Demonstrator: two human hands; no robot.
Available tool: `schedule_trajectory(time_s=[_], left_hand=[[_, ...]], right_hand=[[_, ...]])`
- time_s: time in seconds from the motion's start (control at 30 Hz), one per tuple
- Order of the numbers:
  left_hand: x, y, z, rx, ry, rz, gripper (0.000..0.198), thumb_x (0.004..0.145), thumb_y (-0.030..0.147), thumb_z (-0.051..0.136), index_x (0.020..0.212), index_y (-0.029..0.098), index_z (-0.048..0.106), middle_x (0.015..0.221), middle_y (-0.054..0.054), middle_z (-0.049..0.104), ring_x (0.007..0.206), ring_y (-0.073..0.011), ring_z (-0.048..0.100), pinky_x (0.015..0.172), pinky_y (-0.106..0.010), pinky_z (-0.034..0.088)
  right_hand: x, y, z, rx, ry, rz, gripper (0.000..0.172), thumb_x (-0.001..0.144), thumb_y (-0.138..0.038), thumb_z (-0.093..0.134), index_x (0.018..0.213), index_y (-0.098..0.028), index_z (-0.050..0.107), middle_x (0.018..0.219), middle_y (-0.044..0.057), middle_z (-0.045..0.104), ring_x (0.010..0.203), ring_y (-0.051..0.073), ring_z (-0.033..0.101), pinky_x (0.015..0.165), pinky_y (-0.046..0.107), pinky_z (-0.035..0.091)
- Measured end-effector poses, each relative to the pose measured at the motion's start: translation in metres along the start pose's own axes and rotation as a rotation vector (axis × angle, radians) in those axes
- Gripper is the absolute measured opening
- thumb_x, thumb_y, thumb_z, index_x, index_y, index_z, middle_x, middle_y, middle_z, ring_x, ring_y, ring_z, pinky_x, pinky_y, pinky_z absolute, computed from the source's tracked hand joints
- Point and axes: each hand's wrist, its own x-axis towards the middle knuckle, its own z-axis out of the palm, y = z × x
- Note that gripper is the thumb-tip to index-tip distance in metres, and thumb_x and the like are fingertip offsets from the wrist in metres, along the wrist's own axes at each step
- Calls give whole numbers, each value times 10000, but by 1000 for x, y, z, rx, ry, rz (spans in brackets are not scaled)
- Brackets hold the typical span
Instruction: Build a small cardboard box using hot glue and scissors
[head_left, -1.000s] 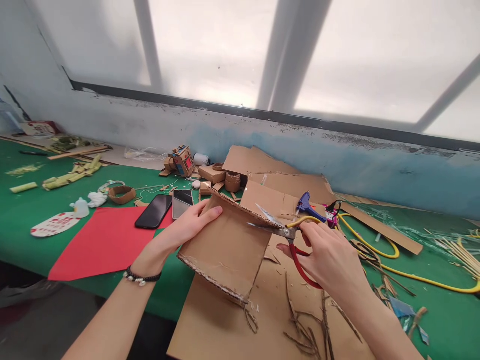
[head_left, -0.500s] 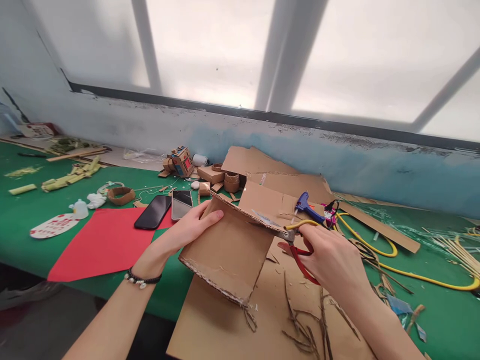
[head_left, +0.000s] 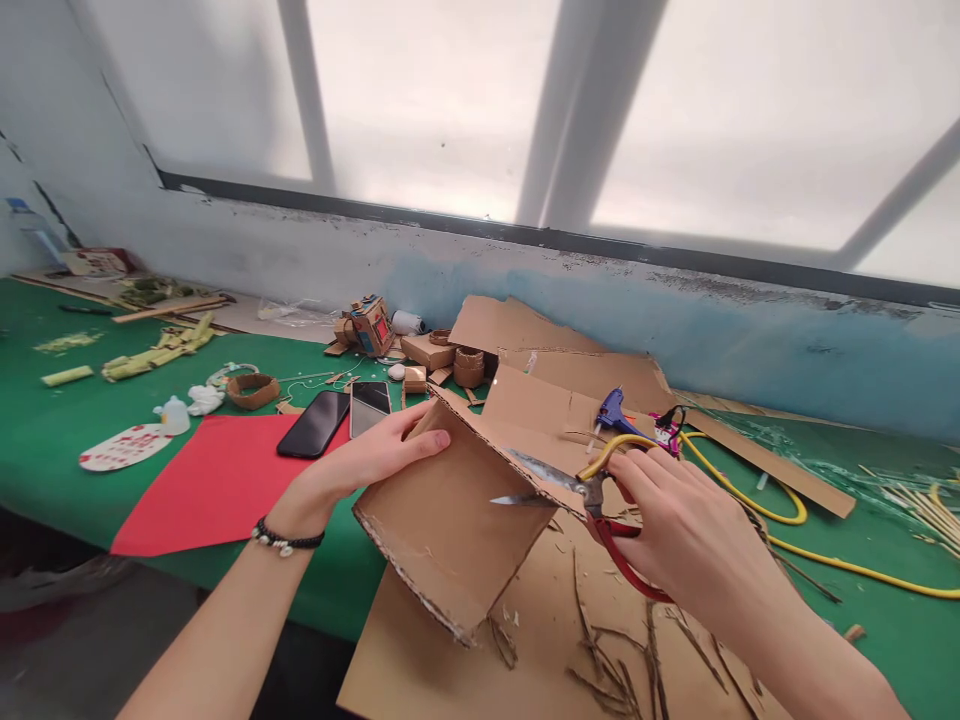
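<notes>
Holding a cardboard piece (head_left: 450, 510) tilted up off the green surface (head_left: 45, 440) at centre frame, the left hand (head_left: 367, 460) has its grip clamped on the upper left edge, which leaves the right edge free for the scissors (head_left: 577, 485). The right hand (head_left: 690, 530) has its grip closed on their handles, with the blades apart astride that edge. The left fingertips are hidden behind the board, and the right forearm runs off the lower right corner.

A craft workshop: green table (head_left: 45, 440) strewn with cardboard scraps (head_left: 525, 330), glue gun (head_left: 616, 412).
</notes>
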Motion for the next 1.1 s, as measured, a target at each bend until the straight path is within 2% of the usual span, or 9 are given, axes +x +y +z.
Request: schedule_trajectory(time_s=[0.17, 0.27, 0.4, 0.57, 0.67, 0.77, 0.93, 1.1], left_hand=[[1, -1, 0, 9, 19, 21, 732, 840, 720, 804, 1440, 317, 689, 1392, -89, 763, 1266, -363, 735, 947, -385, 657], [2, -4, -1, 38, 44, 42, 727, 840, 735, 797, 1421, 309, 699, 1387, -97, 764, 1266, -375, 732, 942, -390, 658], [2, -6, -2, 89, 114, 81, 732, 845, 752, 779, 1400, 282, 699, 1409, -115, 743, 1321, -404, 695, 970, -392, 647], [3, -10, 3, 155, 198, 94, 749, 857, 721, 782, 1446, 276, 662, 1452, -116, 715, 1378, -421, 648, 1018, -409, 632], [1, -14, 8, 166, 240, 102, 786, 851, 728, 777, 1462, 252, 641, 1509, -132, 680, 1429, -434, 605, 1040, -437, 625], [-4, -14, 11, 181, 285, 160, 785, 855, 720, 769, 1469, 250, 633, 1547, -126, 658, 1489, -427, 554, 1098, -443, 598], [-12, -8, 12, 237, 350, 277, 908, 819, 668, 822, 1595, 293, 535, 1529, -85, 679, 1510, -404, 536, 1199, -417, 517], [-18, 0, 12, 249, 328, 278, 901, 809, 620, 848, 1605, 331, 538, 1508, -58, 694, 1471, -409, 570, 1224, -419, 487]], right_hand=[[2, 1, -10, -20, 70, -25, 49, 910, -191, 539, 882, -222, 565, 787, 30, 666, 752, 228, 622, 743, 317, 402], [0, -1, -11, 2, 124, -6, 99, 860, -144, 565, 828, -233, 536, 736, -13, 662, 693, 182, 612, 661, 278, 355], [-3, -4, -8, 12, 159, 23, 144, 881, -176, 584, 778, -239, 505, 635, -51, 604, 582, 150, 554, 597, 275, 305], [-2, -10, -4, -30, 132, 66, 61, 893, -173, 565, 895, -230, 587, 818, 21, 696, 744, 205, 642, 699, 299, 379], [1, -12, -7, -120, 75, 61, 136, 840, -121, 530, 920, -216, 586, 855, 73, 665, 774, 247, 595, 754, 344, 405], [5, -12, -12, -184, 83, 46, 208, 794, -64, 507, 917, -215, 576, 826, 79, 625, 785, 260, 559, 774, 369, 415], [11, -2, -19, -218, 175, -52, 111, 936, -132, 578, 1018, -192, 624, 836, 73, 655, 812, 268, 562, 805, 404, 431], [11, 3, -18, -169, 244, -91, 200, 965, -116, 621, 1150, -187, 653, 812, 42, 675, 785, 245, 562, 779, 388, 414]])
